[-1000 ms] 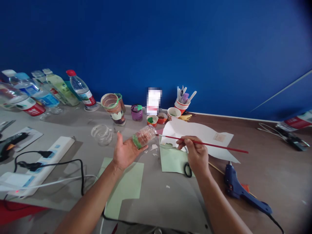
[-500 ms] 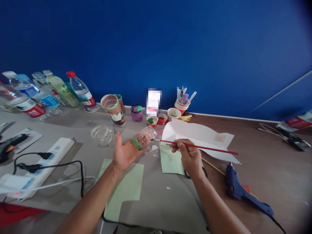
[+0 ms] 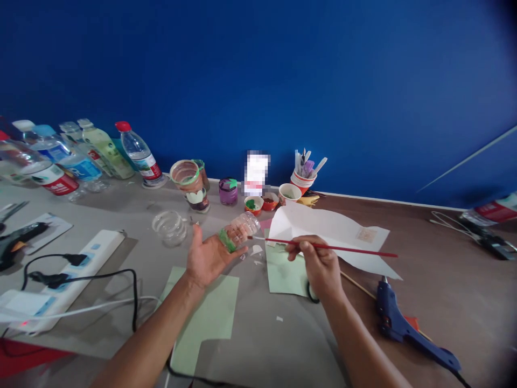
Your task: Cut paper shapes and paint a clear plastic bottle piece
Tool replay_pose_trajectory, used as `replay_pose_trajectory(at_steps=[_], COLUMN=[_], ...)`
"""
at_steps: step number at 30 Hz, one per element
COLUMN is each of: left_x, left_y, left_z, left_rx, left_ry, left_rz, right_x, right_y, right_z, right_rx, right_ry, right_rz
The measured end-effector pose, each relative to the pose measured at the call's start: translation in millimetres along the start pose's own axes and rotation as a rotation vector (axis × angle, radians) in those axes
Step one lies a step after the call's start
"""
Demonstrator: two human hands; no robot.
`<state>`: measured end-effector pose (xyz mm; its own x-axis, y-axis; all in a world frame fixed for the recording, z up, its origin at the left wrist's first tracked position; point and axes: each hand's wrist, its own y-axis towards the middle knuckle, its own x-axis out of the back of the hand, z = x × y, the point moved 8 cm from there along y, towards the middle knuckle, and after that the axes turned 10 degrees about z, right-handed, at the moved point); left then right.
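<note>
My left hand (image 3: 205,260) is turned palm up, its thumb raised, with the other fingers seemingly inside a clear, ribbed piece of cut plastic bottle (image 3: 244,226). A band of green paint (image 3: 226,240) runs round the bottle piece's near end. Pinched in my right hand (image 3: 321,264) is a paintbrush with a long red handle (image 3: 355,250). Its brownish tip (image 3: 251,237) is at the side of the bottle piece, and contact is hard to make out. Just behind stand small cups of green paint (image 3: 253,204) and red-brown paint (image 3: 270,201).
Painted containers (image 3: 189,183), a purple jar (image 3: 228,192) and several bottles (image 3: 141,153) line the wall. A clear plastic ring (image 3: 169,227) and power strip (image 3: 76,280) lie left. White paper (image 3: 319,221), green sheets (image 3: 214,307) and a blue glue gun (image 3: 404,323) lie near my arms.
The brush tip has shifted slightly left, from the bottle piece's far end to along its side. My left hand keeps its pose. The whole view has moved a little.
</note>
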<state>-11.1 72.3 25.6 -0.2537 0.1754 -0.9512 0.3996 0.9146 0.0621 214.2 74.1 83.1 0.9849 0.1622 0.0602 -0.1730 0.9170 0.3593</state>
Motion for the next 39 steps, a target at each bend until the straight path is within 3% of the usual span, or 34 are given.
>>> replay_pose_trajectory(at_steps=[2, 5, 9, 15, 19, 27, 33, 36, 39], left_x=[-2.9, -8.3, -13.1, -12.2, -16.7, -22.3, -32.7, -30.3, -27.7], left_y=[0.3, 1.0, 1.6, 0.5, 0.8, 1.7, 5.3, 6.2, 5.8], left_z=[0.3, -0.9, 1.7, 8.9, 18.2, 18.5, 17.5, 15.5, 13.7], left_rx=[-0.001, -0.012, 0.013, -0.034, -0.017, -0.039, -0.081, -0.102, -0.109], left_ry=[0.001, 0.003, 0.065, 0.429, 0.573, 0.587, 0.538, 0.537, 0.556], left_rz=[0.014, 0.04, 0.051, 0.039, 0.101, 0.112, 0.156, 0.143, 0.128], right_x=[-3.0, 5.6, 4.7, -9.2, -8.3, -11.2, 7.7, 2.9, 0.4], right_y=[0.0, -1.4, -3.3, -7.6, -6.7, -8.3, -2.0, -1.3, -1.9], right_z=[1.2, 0.7, -7.6, -5.9, 0.8, 1.8, 3.1, 0.4, 3.0], right_rx=[0.014, 0.018, -0.007, 0.002, 0.033, -0.025, -0.023, -0.043, -0.036], right_ry=[-0.04, -0.095, 0.108, 0.237, 0.265, 0.167, 0.082, 0.149, 0.041], right_rz=[0.013, -0.08, -0.028, 0.052, 0.053, 0.033, -0.082, -0.019, -0.013])
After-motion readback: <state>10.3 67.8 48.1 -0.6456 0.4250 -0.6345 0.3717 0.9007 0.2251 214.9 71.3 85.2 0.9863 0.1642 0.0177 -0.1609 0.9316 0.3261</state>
